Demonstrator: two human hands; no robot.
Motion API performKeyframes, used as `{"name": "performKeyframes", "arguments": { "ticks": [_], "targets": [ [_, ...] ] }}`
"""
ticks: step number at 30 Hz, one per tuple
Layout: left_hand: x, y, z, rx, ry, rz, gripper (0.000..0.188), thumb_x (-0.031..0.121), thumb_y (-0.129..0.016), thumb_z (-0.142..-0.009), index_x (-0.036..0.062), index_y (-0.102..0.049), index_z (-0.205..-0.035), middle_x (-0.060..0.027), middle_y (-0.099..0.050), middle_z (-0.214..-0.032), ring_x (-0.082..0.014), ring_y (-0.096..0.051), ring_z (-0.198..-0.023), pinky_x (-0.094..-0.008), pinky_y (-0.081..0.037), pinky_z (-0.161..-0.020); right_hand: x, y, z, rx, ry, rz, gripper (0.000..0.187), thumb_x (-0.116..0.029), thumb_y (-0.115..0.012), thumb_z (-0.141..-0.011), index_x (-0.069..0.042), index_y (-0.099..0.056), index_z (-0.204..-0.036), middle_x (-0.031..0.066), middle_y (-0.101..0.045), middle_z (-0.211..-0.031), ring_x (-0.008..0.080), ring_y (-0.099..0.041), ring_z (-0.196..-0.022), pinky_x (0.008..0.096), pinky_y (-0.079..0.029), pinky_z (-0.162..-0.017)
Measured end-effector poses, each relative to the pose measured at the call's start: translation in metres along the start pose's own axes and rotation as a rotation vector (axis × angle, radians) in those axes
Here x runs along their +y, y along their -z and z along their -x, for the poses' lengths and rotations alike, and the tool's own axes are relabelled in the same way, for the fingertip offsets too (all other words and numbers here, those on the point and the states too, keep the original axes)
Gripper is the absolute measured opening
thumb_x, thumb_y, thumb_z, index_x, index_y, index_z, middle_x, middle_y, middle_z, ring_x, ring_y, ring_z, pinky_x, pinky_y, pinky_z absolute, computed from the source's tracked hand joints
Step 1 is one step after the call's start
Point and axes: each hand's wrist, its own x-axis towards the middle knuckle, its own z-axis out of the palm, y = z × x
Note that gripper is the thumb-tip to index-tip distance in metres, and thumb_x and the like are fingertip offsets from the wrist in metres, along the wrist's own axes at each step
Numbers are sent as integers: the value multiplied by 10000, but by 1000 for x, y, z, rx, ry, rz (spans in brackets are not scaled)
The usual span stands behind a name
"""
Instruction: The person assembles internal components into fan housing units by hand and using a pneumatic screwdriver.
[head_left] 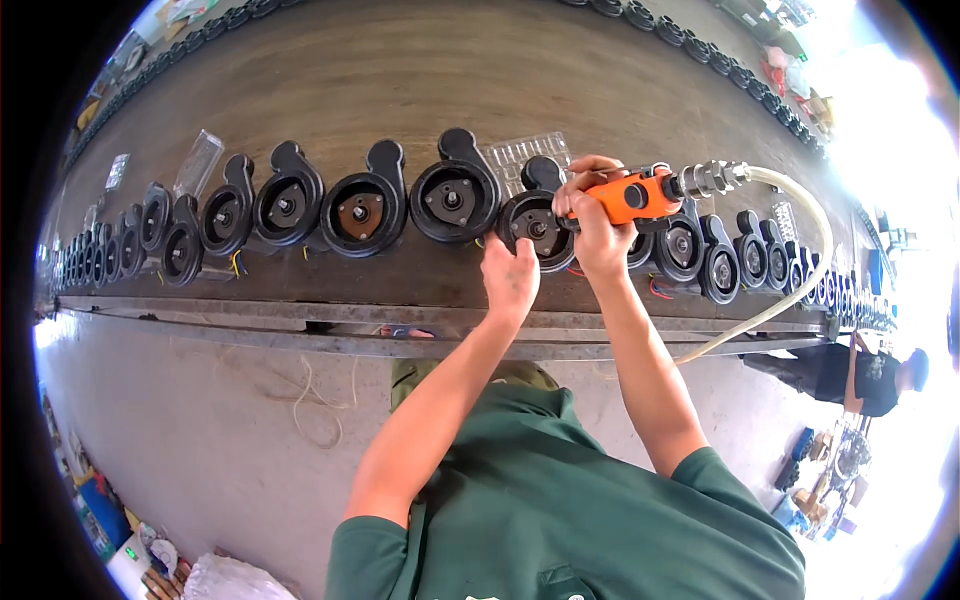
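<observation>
My right hand (603,235) is wrapped round an orange air tool (632,198), which lies sideways with its metal hose fitting to the right. The tool's working end is near the right side of a round black blower housing (522,216); whether it touches is hidden by my fingers. My left hand (511,278) grips the near rim of that same housing, thumb upward. A metal plate with a small central shaft shows inside the housing. Just left of it sits another black blower housing (450,203), and a further one holds a brown plate (360,214).
Rows of similar housings (288,196) run along the bench (400,100) to both sides. Clear plastic trays (530,155) lie behind them. A pale hose (826,240) loops from the tool down past the bench's metal edge (250,325). Another person (870,378) stands at the far right.
</observation>
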Motion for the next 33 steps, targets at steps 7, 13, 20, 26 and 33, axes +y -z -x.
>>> {"name": "performKeyframes", "arguments": {
  "ticks": [7,13,20,26,33],
  "targets": [
    [-8,-4,-2,22,-33,27,505,188,-579,-917,-59,-539,-1356,-308,-698,-1170,-467,-674,-1092,-478,-513,-979,10,28,16,157,-98,-35,250,32,-503,-862,54,-557,-1105,91,-572,-751,170,-547,-657,353,-511,-659],
    [-5,-3,0,14,-39,53,501,171,-579,-926,-55,-531,-1371,-294,-698,-1177,-451,-673,-1105,-466,-508,-990,19,31,26,129,-112,-54,258,25,-502,-868,39,-533,-1124,77,-557,-766,163,-539,-670,351,-508,-672],
    [-1,-2,2,14,-43,69,495,162,-573,-921,-52,-531,-1365,-286,-703,-1170,-439,-680,-1090,-466,-509,-984,16,26,33,86,-120,-45,249,32,-501,-864,20,-524,-1112,68,-552,-770,151,-526,-678,344,-489,-669],
    [-6,-3,-1,21,-63,59,473,169,-579,-914,-50,-545,-1333,-283,-704,-1149,-448,-680,-1073,-472,-513,-973,16,28,28,58,-138,-23,246,28,-504,-869,18,-516,-1115,69,-556,-774,152,-530,-684,345,-499,-686],
    [-3,-3,1,19,-34,44,467,170,-574,-916,-49,-548,-1327,-290,-695,-1162,-460,-670,-1086,-480,-507,-981,18,28,33,-68,-103,57,229,38,-516,-868,-1,-509,-1094,70,-557,-787,157,-544,-702,327,-499,-697]
  ]
}}
